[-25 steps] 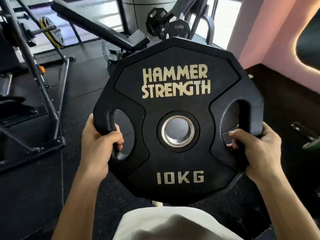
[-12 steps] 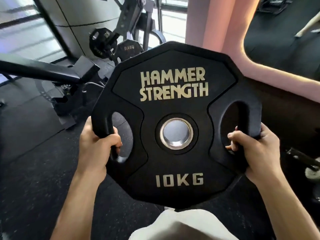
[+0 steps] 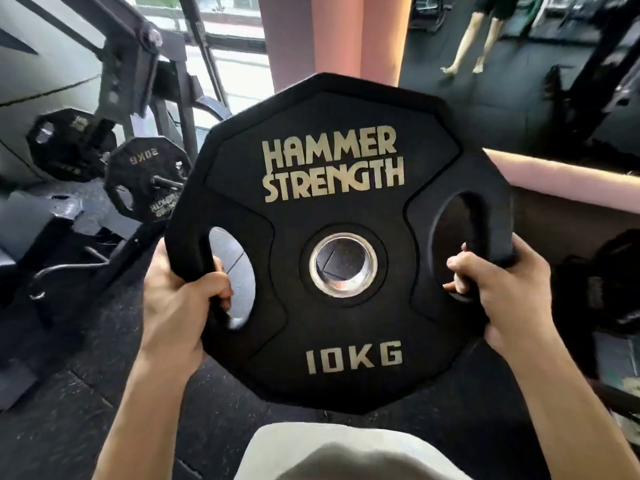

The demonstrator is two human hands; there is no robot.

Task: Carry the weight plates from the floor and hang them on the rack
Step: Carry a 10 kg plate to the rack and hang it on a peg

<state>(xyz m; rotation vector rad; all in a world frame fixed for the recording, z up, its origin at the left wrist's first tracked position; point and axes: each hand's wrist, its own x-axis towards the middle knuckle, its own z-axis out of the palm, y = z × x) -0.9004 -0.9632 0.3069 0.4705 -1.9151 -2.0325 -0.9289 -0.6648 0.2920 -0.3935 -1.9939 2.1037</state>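
A black 10 kg weight plate (image 3: 332,317) marked HAMMER STRENGTH fills the middle of the view, held upright in front of me above the floor. My left hand (image 3: 180,303) grips the rim at its left cut-out. My right hand (image 3: 502,292) grips the rim at the right cut-out, fingers curled through the hole. To the left stands the rack (image 3: 138,81), a dark steel frame. Two black plates hang on its pegs: one at the far left (image 3: 65,147) and one closer to me (image 3: 145,178).
A pink pillar (image 3: 332,36) rises behind the plate. A mirror at the upper right shows a person's legs (image 3: 474,39). Dark machine parts (image 3: 609,292) sit at the right edge. Black rubber floor (image 3: 69,410) lies below left.
My view has swung to the right: the rack and its hanging plates slid left and came closer, the pillar and mirror came into view. Both hands keep the same grip on the plate.
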